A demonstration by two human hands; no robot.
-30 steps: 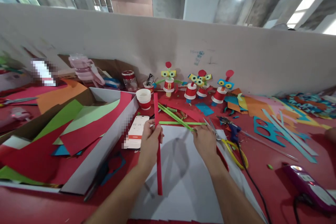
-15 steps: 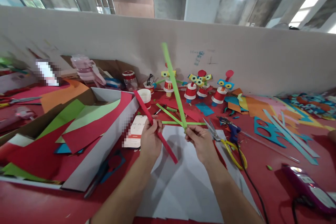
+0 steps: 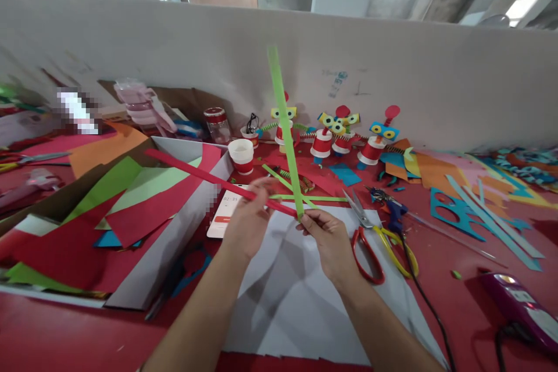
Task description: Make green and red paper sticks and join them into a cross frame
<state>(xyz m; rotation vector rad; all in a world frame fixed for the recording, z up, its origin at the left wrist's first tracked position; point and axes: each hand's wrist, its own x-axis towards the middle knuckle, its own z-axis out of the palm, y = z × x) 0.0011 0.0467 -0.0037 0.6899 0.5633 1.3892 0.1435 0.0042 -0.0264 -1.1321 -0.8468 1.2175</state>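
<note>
My left hand (image 3: 248, 224) has its fingers closed around the middle of a long red paper strip (image 3: 196, 172), slightly blurred. That strip slants from over the box at upper left down to the right. Between thumb and fingers, my right hand (image 3: 329, 238) pinches the lower end of a bright green paper strip (image 3: 284, 122), which stands nearly upright. The red strip's right end meets the green one's lower end at my right fingertips, forming a corner. Both hands are above a white sheet (image 3: 296, 314).
Left stands a box (image 3: 174, 244) of coloured paper. A phone (image 3: 224, 215) and a paper cup (image 3: 241, 154) lie beyond my left hand. Scissors (image 3: 364, 218), a blue glue gun (image 3: 394, 218) with a cord and a purple device (image 3: 521, 308) are right. Paper-cup figures (image 3: 322, 145) line the wall.
The red strip has swung from steep to a flatter slant, and its lower end has come up to the green strip's base. My left hand has turned with it.
</note>
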